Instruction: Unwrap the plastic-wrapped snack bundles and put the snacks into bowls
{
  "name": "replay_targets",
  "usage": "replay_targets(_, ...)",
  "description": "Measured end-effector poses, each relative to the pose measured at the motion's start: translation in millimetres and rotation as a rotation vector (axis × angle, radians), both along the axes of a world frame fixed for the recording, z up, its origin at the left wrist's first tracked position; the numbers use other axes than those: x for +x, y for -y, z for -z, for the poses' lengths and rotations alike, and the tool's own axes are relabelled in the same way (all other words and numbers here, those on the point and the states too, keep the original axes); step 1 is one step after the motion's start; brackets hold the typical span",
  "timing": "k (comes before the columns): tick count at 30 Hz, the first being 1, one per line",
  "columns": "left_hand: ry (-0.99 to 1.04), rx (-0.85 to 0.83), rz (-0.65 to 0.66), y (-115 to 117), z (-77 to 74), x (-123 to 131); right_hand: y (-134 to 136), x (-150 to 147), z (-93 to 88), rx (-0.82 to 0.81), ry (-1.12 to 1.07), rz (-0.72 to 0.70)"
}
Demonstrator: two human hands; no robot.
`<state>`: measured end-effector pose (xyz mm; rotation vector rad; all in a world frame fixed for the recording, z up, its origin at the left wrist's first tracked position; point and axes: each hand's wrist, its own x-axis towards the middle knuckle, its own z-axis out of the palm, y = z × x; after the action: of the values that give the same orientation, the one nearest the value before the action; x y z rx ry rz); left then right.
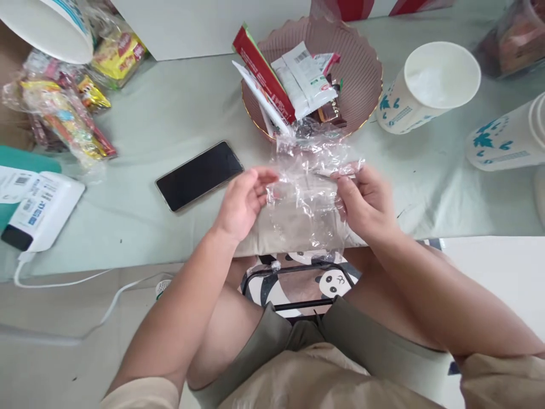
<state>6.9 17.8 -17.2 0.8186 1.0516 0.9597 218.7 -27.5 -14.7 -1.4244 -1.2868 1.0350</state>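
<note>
A crinkled, clear plastic bag (304, 213) is spread between my hands, its lower end hanging over the table edge. My right hand (368, 199) pinches the bag's upper right side between thumb and fingers. At the left edge, my left hand (244, 199) has its fingers curled against the plastic, some fingertips partly behind it. Just beyond the bag stands a pink ribbed bowl (360, 74) with a gold rim. Inside it lie a red packet (266, 74), a white packet (303, 79) and other small wrapped items. A black-screened phone (199, 176) lies left of my left hand.
Paper cups (440, 76) stand or lie on the right. Wrapped snacks (63, 119) are heaped at the far left, near a tilted paper tub (51, 28). A white device (46, 210) trails a cable. A panda-patterned thing (327, 281) with a black frame is below the table edge.
</note>
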Motion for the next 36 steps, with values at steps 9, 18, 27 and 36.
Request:
replay_targets(9, -0.094, 0.141, -0.132, -1.7, 7.8, 4.0, 3.6, -8.5, 0.8, -0.042, -0.031, -0.119)
replay_targets(18, -0.177, 0.207, -0.248, -5.6, 3.5, -5.6, 1.6, -15.6, 2.5, -0.003, -0.064, 0.082)
replay_targets(27, 0.015, -0.045, 0.245, 7.2, -2.9, -8.8, 4.5, -15.6, 8.0, -0.026, -0.073, -0.080)
replay_targets(36, -0.186, 0.070, 0.379, -2.1, -3.5, -20.2, -3.0, -4.6, 14.9, -0.024, -0.114, -0.187)
